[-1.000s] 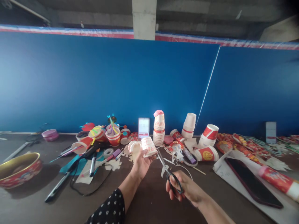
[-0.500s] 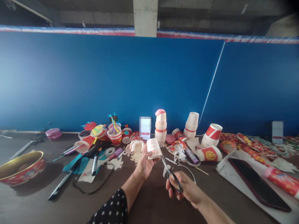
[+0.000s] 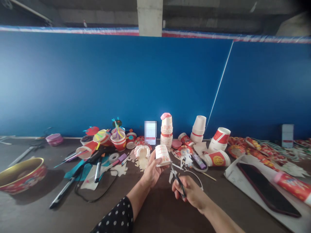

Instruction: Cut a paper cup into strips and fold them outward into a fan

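Left hand (image 3: 151,173) grips white paper cup (image 3: 162,155) with red marks, held tilted above table (image 3: 155,215), in front of cup stack (image 3: 166,133). Right hand (image 3: 193,192) closed around scissors (image 3: 179,185), blades beside cup's lower edge; contact we cannot confirm. Main hazards, in our judgement: cup wall buckling from tight squeeze; blades straying into red marks if cup turns in loose grip; left fingers nicked, being near blade tips; stack toppled if we push cup too far forward.
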Demonstrator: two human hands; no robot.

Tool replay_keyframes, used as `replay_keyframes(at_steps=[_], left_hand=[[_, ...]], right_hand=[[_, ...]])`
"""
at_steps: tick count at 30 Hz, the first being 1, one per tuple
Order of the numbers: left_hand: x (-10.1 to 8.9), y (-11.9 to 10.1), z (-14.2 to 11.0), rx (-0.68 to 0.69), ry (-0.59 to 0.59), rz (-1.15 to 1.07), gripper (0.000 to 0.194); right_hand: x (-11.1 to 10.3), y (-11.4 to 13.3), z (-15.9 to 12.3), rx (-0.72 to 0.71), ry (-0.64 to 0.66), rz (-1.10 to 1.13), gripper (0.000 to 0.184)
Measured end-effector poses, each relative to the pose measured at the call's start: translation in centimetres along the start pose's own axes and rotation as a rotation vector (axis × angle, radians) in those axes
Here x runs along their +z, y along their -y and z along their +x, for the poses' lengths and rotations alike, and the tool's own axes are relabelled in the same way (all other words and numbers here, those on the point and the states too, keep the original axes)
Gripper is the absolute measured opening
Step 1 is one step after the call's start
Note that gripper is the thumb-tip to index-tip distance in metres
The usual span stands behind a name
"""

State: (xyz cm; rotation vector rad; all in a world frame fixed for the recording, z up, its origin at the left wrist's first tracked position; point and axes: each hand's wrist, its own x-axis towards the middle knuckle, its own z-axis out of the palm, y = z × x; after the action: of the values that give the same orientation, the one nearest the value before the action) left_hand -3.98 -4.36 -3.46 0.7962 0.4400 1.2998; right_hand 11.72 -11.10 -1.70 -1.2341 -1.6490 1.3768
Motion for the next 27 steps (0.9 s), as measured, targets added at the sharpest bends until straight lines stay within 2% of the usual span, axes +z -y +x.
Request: replay_keyframes(at_steps=[7,27], left_hand=[[0.03,-0.01,-0.05,-0.017,0.018,-0.001,0.052],[-0.12,-0.02,0.03,0.002,0.04,0.009,0.049]], right_hand=[[0.27,-0.35,0.14,0.014,0.017,0.106,0.05],[0.64,0.42,-0.07,0.005,-0.045,0.122,0.052]])
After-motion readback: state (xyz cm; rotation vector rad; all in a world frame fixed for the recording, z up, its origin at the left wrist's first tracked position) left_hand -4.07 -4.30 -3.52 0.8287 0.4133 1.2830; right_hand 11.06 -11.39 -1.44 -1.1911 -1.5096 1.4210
